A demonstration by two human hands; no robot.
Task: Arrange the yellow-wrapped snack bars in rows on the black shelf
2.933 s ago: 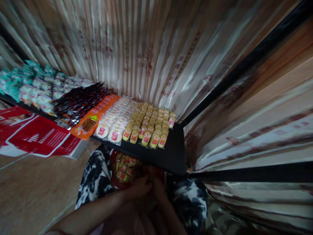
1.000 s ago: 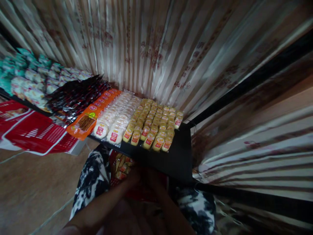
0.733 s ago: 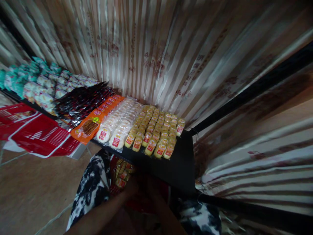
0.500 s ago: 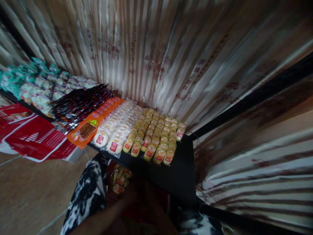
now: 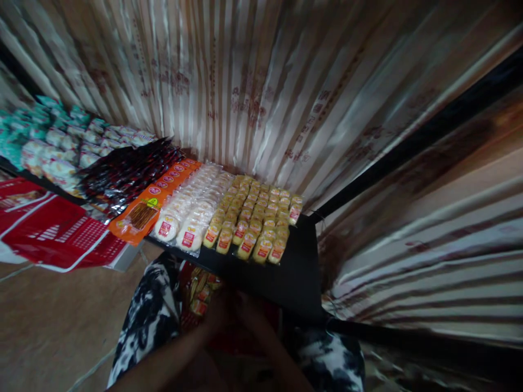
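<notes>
In deep shadow below the front edge of the black shelf (image 5: 302, 261), my left hand (image 5: 219, 311) and my right hand (image 5: 248, 309) are close together over a red bag (image 5: 267, 321). Their fingers are too dark to make out, so whether they hold anything is hidden. Yellow-wrapped snack packs (image 5: 199, 306) lie in the bag, just left of my left hand. Above on the shelf stand rows of similar small yellow snack packs (image 5: 245, 220) with red and white labels.
Along the shelf to the left are clear-wrapped round white crackers (image 5: 190, 228), an orange snack packet (image 5: 141, 215), dark shiny packets (image 5: 126, 171) and white-and-green packets (image 5: 53, 136). A red-and-white bag (image 5: 61, 234) is at the left. A pleated curtain (image 5: 229, 81) and black bars (image 5: 379, 158) enclose the shelf.
The view has shifted slightly, so the shelf goods appear a little further left and higher. My hands remain low under the shelf edge, and the right has come slightly nearer the left.
</notes>
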